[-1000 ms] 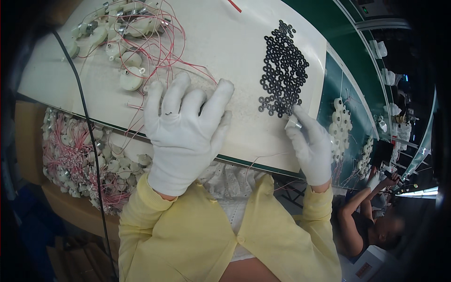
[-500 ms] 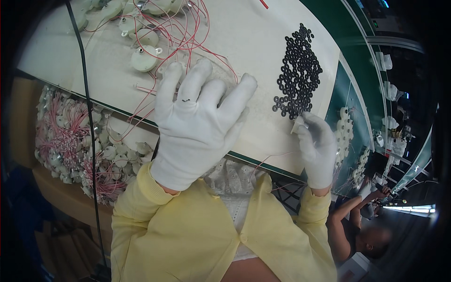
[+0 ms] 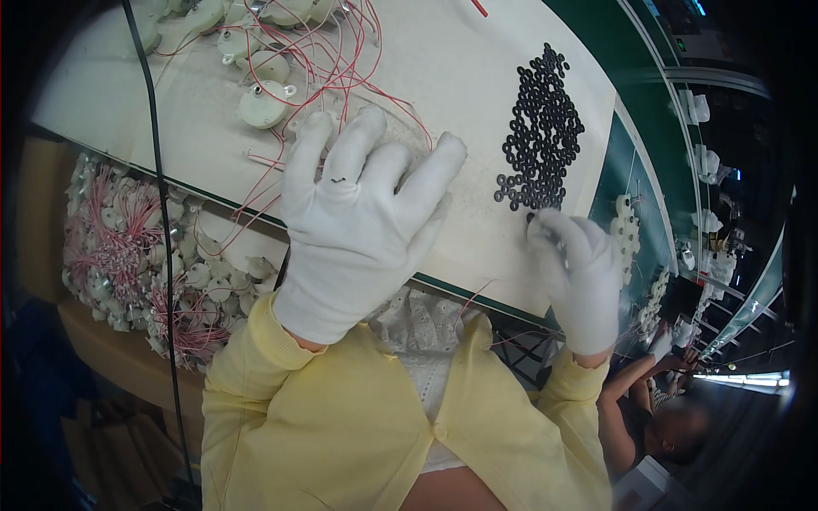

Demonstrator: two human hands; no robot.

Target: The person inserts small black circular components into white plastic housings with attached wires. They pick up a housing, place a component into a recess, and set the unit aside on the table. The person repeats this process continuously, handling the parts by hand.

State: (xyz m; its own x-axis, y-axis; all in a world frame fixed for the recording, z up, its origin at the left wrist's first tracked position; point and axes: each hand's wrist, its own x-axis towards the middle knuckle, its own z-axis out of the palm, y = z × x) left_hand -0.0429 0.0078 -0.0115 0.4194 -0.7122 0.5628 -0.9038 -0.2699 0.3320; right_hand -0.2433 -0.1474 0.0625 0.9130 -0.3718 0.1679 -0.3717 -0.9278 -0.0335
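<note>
My left hand (image 3: 358, 204), in a white glove, lies palm down on the pale tabletop with its fingers spread. Its fingertips reach to thin red wires (image 3: 341, 81) that run from several round, cream-coloured discs (image 3: 266, 104); whatever is under the palm is hidden. At the near end of a pile of small black rings (image 3: 545, 128), my right hand (image 3: 579, 268), gloved too and a little blurred, has its fingers curled together. One small black ring (image 3: 531, 218) shows at its fingertips.
Below the table's left edge, a brown carton (image 3: 128, 341) is filled with discs and red wires. A black cable (image 3: 158, 170) hangs down across the left side. Rows of pale discs (image 3: 625, 230) lie on a green surface at right. Another person (image 3: 630, 417) is at the lower right.
My right hand has drawn slightly back from the pile, toward me and to the right, and a black ring now shows at its fingertips. The left hand has stayed in place.
</note>
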